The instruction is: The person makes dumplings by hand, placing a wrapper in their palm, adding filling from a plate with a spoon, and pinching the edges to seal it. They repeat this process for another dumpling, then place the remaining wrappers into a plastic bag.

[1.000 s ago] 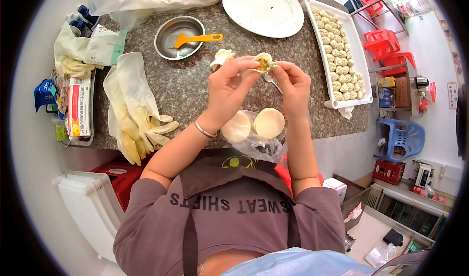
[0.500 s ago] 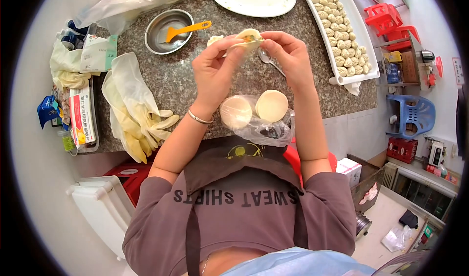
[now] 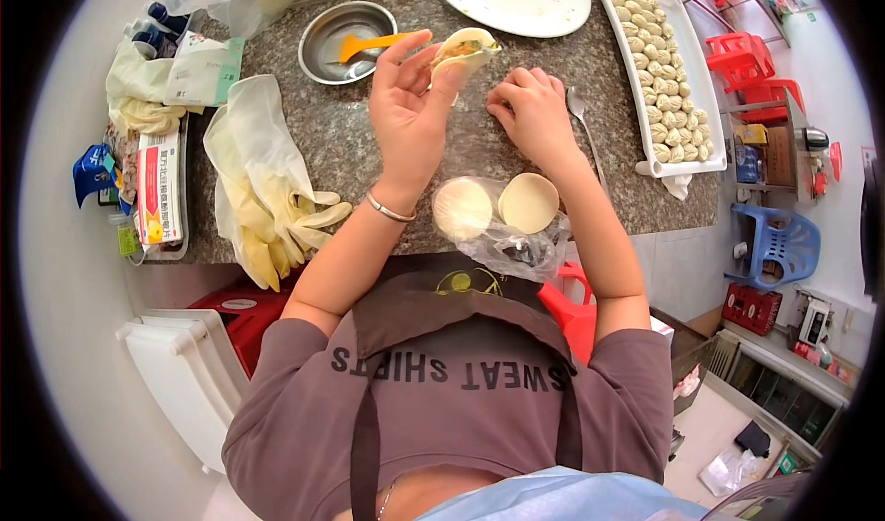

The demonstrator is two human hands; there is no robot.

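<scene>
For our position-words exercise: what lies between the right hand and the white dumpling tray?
A metal spoon, lying on the counter beside the right hand; head view.

Right hand [image 3: 530,115] now off the dumpling [image 3: 464,49], down on the counter [image 3: 359,166].

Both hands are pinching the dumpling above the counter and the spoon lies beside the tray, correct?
Not both. The head view shows only the left hand holding the dumpling; the right hand is down at the counter, apart from it. The spoon does lie beside the tray.
</scene>
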